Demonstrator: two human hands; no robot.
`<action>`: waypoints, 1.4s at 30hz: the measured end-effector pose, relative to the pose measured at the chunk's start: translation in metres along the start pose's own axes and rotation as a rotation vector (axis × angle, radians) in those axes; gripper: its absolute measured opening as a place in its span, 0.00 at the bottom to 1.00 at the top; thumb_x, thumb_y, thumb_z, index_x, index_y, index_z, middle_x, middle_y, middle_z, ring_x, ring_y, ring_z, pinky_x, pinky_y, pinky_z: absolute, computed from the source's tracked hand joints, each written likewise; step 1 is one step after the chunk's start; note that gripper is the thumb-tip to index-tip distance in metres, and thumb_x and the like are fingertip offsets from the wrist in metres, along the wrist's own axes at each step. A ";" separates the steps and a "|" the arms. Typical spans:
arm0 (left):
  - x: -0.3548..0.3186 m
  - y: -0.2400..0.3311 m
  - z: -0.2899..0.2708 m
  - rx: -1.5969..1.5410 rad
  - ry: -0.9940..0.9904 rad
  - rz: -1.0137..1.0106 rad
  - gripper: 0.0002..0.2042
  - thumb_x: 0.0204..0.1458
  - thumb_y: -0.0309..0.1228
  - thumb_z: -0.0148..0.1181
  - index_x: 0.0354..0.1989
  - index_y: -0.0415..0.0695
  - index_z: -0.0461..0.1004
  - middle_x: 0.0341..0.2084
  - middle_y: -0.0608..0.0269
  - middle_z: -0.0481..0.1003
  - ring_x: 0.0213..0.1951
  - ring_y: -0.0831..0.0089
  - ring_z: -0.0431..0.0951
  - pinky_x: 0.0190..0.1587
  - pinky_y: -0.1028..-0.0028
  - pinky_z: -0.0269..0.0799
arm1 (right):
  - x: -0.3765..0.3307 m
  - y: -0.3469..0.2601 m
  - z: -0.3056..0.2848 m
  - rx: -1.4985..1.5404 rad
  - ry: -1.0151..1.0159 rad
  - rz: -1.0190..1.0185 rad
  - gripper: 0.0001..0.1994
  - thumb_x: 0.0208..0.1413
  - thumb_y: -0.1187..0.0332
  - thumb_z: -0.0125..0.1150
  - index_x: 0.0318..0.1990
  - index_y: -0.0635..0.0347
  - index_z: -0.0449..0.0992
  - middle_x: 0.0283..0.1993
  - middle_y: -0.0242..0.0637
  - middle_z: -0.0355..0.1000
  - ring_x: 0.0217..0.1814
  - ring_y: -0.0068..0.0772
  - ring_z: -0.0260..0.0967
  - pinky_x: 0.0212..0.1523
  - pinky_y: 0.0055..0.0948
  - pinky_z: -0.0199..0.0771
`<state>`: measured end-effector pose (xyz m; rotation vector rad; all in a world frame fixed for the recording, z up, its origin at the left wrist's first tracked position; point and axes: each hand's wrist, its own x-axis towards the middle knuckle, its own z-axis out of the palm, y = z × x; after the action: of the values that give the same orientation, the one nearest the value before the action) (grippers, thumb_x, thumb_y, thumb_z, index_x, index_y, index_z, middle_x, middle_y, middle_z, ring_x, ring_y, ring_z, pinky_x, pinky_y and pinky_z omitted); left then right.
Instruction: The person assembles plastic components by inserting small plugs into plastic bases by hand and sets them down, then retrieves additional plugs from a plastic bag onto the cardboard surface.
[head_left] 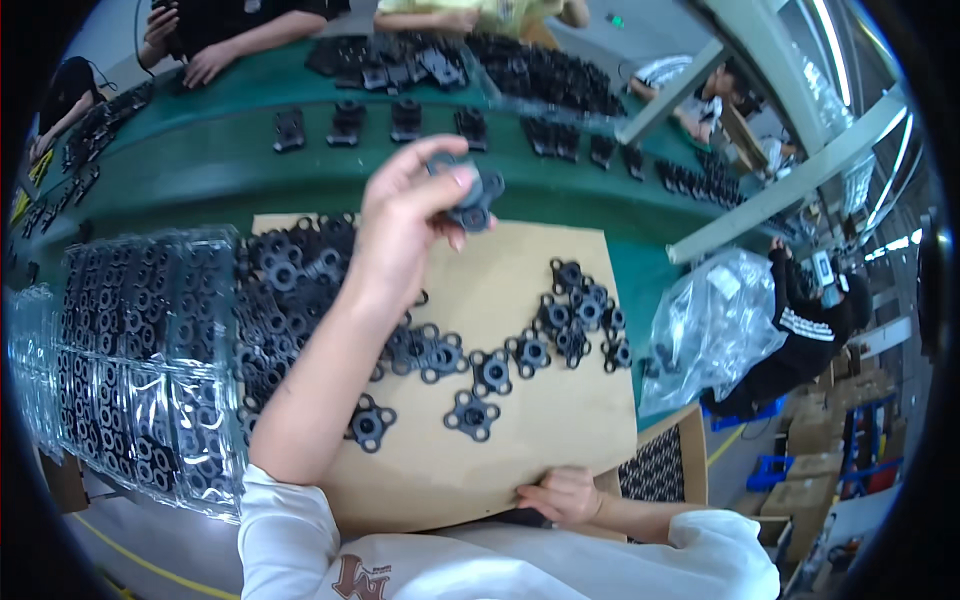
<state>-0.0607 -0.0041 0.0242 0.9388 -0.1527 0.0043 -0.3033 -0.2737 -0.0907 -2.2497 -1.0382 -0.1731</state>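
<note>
My left hand (400, 205) is raised over the far part of a cardboard sheet (540, 430), closed around a black three-lobed plastic part (472, 200) with ringed holes. At the sheet's near edge rests my right hand (562, 495), its fingers curled together; what they hold, if anything, is hidden. Loose black lobed parts lie between the hands, among them one nearest my right hand (471, 415) and another beside it (491, 371). A small heap (575, 312) sits on the sheet's right side. Under my left forearm spreads a larger pile (285, 275), partly covered by the arm.
Clear plastic trays (150, 360) filled with black parts stand at left. A clear plastic bag (715, 320) lies at right, near a grey metal frame (790, 150). Across the green conveyor (220, 165), black parts stand in rows, and several people work beyond it.
</note>
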 end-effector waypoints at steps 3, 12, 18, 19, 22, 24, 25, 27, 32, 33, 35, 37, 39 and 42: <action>-0.008 0.009 0.004 -0.035 -0.022 -0.003 0.17 0.51 0.24 0.52 0.51 0.37 0.65 0.34 0.49 0.72 0.23 0.67 0.78 0.16 0.84 0.62 | 0.000 -0.004 0.000 -0.018 -0.008 -0.018 0.06 0.48 0.71 0.67 0.33 0.62 0.80 0.19 0.26 0.64 0.16 0.23 0.58 0.17 0.18 0.61; -0.019 0.009 0.022 -0.027 -0.203 -0.047 0.17 0.51 0.25 0.54 0.50 0.36 0.65 0.34 0.52 0.71 0.24 0.69 0.77 0.19 0.84 0.63 | 0.008 -0.013 -0.005 -0.048 -0.081 -0.013 0.07 0.47 0.71 0.68 0.33 0.65 0.80 0.21 0.30 0.70 0.18 0.25 0.62 0.21 0.19 0.65; -0.020 0.014 0.018 -0.071 -0.186 -0.058 0.17 0.52 0.26 0.54 0.51 0.35 0.65 0.35 0.54 0.70 0.25 0.70 0.77 0.19 0.84 0.63 | 0.017 -0.023 -0.010 -0.033 -0.160 0.011 0.08 0.46 0.70 0.69 0.33 0.65 0.80 0.23 0.33 0.72 0.20 0.27 0.66 0.24 0.20 0.69; -0.020 0.015 0.018 -0.073 -0.184 -0.061 0.17 0.52 0.26 0.54 0.51 0.35 0.64 0.35 0.54 0.70 0.25 0.70 0.77 0.19 0.84 0.63 | 0.019 -0.024 -0.010 -0.033 -0.168 0.028 0.08 0.46 0.70 0.69 0.33 0.65 0.80 0.24 0.33 0.73 0.21 0.28 0.67 0.25 0.20 0.69; -0.020 0.015 0.018 -0.083 -0.184 -0.062 0.17 0.52 0.25 0.54 0.50 0.35 0.65 0.35 0.54 0.70 0.24 0.70 0.77 0.19 0.84 0.63 | 0.019 -0.025 -0.015 -0.053 -0.189 0.051 0.08 0.46 0.71 0.68 0.34 0.64 0.80 0.26 0.34 0.74 0.24 0.29 0.69 0.26 0.21 0.71; -0.020 0.014 0.018 -0.088 -0.186 -0.064 0.17 0.51 0.25 0.54 0.50 0.35 0.65 0.35 0.54 0.70 0.24 0.71 0.77 0.19 0.84 0.63 | 0.020 -0.025 -0.020 -0.071 -0.205 0.073 0.08 0.46 0.71 0.68 0.35 0.64 0.80 0.28 0.36 0.74 0.27 0.30 0.71 0.28 0.22 0.73; -0.020 0.014 0.018 -0.086 -0.184 -0.064 0.17 0.51 0.25 0.54 0.50 0.35 0.65 0.35 0.54 0.70 0.24 0.71 0.77 0.19 0.84 0.63 | 0.019 -0.025 -0.022 -0.068 -0.205 0.071 0.08 0.46 0.71 0.68 0.35 0.64 0.80 0.28 0.36 0.74 0.27 0.30 0.71 0.28 0.22 0.73; -0.019 0.014 0.017 -0.088 -0.174 -0.064 0.17 0.51 0.25 0.55 0.50 0.35 0.65 0.35 0.54 0.70 0.24 0.71 0.77 0.18 0.84 0.63 | 0.017 -0.027 -0.025 -0.045 -0.231 0.107 0.08 0.47 0.72 0.67 0.35 0.63 0.80 0.32 0.37 0.75 0.29 0.31 0.72 0.29 0.22 0.74; -0.015 0.010 0.015 -0.086 -0.154 -0.065 0.17 0.51 0.25 0.55 0.50 0.35 0.65 0.34 0.55 0.71 0.24 0.71 0.77 0.18 0.84 0.62 | 0.012 -0.029 -0.031 0.031 -0.265 0.210 0.08 0.48 0.73 0.66 0.37 0.61 0.80 0.37 0.39 0.74 0.31 0.32 0.73 0.31 0.23 0.74; -0.014 0.009 0.014 -0.086 -0.151 -0.065 0.17 0.51 0.25 0.55 0.50 0.35 0.65 0.34 0.55 0.71 0.24 0.71 0.77 0.18 0.84 0.62 | 0.011 -0.029 -0.031 0.054 -0.269 0.245 0.08 0.48 0.73 0.66 0.37 0.61 0.80 0.38 0.39 0.74 0.31 0.32 0.72 0.31 0.23 0.74; -0.013 0.009 0.013 -0.084 -0.145 -0.066 0.17 0.51 0.25 0.55 0.50 0.35 0.65 0.34 0.55 0.71 0.24 0.71 0.77 0.17 0.84 0.62 | 0.009 -0.028 -0.030 0.081 -0.274 0.279 0.08 0.48 0.74 0.65 0.37 0.60 0.80 0.39 0.39 0.74 0.31 0.32 0.72 0.31 0.23 0.74; -0.012 0.009 0.012 -0.091 -0.144 -0.062 0.17 0.51 0.25 0.56 0.50 0.35 0.65 0.34 0.55 0.71 0.23 0.71 0.77 0.17 0.84 0.62 | 0.004 -0.026 -0.027 0.002 -0.277 0.222 0.07 0.48 0.74 0.65 0.37 0.60 0.80 0.38 0.38 0.73 0.31 0.32 0.72 0.31 0.23 0.74; -0.011 0.010 0.011 -0.098 -0.145 -0.057 0.17 0.51 0.25 0.56 0.50 0.35 0.65 0.34 0.55 0.71 0.23 0.71 0.76 0.17 0.84 0.61 | 0.001 -0.024 -0.025 -0.078 -0.279 0.164 0.07 0.49 0.74 0.64 0.37 0.59 0.80 0.38 0.37 0.73 0.30 0.32 0.71 0.32 0.23 0.74; -0.011 0.010 0.009 -0.113 -0.138 -0.069 0.17 0.51 0.25 0.56 0.50 0.35 0.65 0.34 0.55 0.71 0.23 0.71 0.76 0.17 0.84 0.61 | 0.000 -0.022 -0.025 -0.054 -0.279 0.171 0.07 0.49 0.74 0.64 0.36 0.59 0.80 0.38 0.37 0.72 0.30 0.32 0.71 0.32 0.23 0.74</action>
<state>-0.0734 -0.0046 0.0363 0.8310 -0.2461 -0.1319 -0.3156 -0.2781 -0.0595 -2.4465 -0.9826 0.1933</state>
